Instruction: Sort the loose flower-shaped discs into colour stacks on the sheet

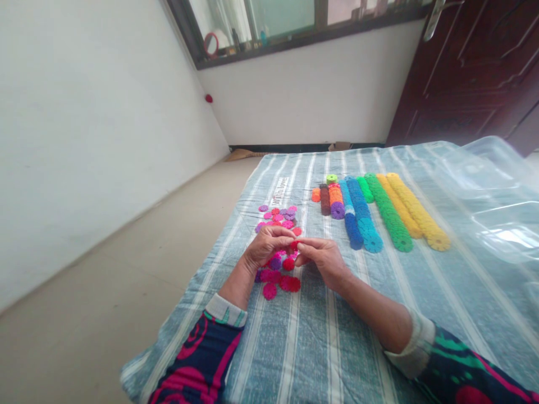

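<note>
My left hand (268, 244) and my right hand (326, 261) meet over a loose pile of notched plastic discs. Between their fingertips is a small red disc (295, 245), pinched from both sides. Pink discs (270, 290), purple discs (275, 264) and red discs (288, 264) lie scattered under and around my hands, some of them hidden. To the right, more discs lie in overlapping rows by colour: a blue row (357, 205), a green row (389, 213) and a yellow row (421, 213). Shorter brown (325, 201) and orange rows (336, 194) lie left of these.
A striped blue-grey cloth (303, 348) covers the surface under the discs. Clear plastic containers (484, 168) stand at the right edge. Beyond are a white wall (311, 101), a window sill and a dark red door (475, 73). Tiled floor (168, 252) shows at left.
</note>
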`<state>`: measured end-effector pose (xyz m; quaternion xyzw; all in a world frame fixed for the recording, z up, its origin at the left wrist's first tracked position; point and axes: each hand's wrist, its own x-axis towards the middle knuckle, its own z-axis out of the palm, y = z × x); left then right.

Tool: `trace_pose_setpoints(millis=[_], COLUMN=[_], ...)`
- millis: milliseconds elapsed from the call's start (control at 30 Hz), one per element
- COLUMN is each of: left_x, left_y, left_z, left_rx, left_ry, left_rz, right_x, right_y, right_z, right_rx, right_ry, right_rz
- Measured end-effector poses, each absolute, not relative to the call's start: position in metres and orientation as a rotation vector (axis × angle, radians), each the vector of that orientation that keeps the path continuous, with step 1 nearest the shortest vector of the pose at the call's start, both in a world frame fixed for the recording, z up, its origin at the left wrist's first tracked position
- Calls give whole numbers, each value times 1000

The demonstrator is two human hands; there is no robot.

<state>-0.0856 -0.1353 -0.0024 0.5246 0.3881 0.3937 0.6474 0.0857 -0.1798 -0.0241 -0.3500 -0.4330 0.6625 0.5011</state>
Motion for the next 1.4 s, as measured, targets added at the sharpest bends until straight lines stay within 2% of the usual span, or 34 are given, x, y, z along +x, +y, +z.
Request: trace_pose_setpoints(millis=[1400], left_x=[-84], left_y=[-135], left_z=[-5], left_rx=[1161], left_ry=[845], left_rz=[932], right_x=[86], right_y=[-182], right_z=[-16], right_rx=[-833], right_ry=[-998], right_rz=[1641])
